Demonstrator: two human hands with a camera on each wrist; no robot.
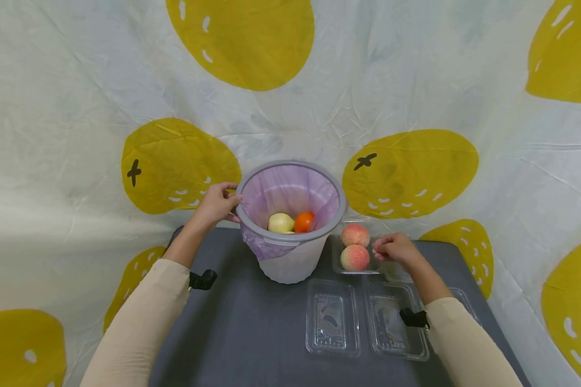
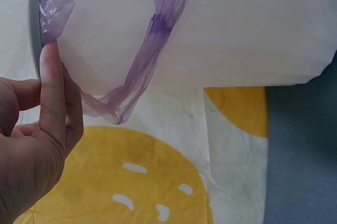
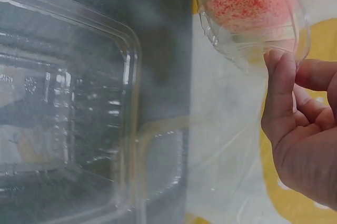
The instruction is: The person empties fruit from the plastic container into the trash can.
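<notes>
Left hand (image 1: pixel 216 204) gripping the grey rim of the bin (image 1: pixel 290 252), thumb inside, holding it tilted toward the body. Right hand (image 1: pixel 396 248) pinching the edge of the clear tray (image 1: pixel 338 257) with two peaches (image 1: pixel 355 246). Tray just right of the bin, long axis running away from the body, nearer the right hand. Pear (image 1: pixel 281 222) and orange (image 1: pixel 304 221) lying inside the purple liner (image 1: pixel 290 188). Empty trays (image 1: pixel 332 317) near the front of the table (image 1: pixel 232 322).

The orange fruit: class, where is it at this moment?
In the head view, the round orange fruit lies inside the purple-lined grey-rimmed bin, right of a pale yellow fruit, between the two hands.
</notes>
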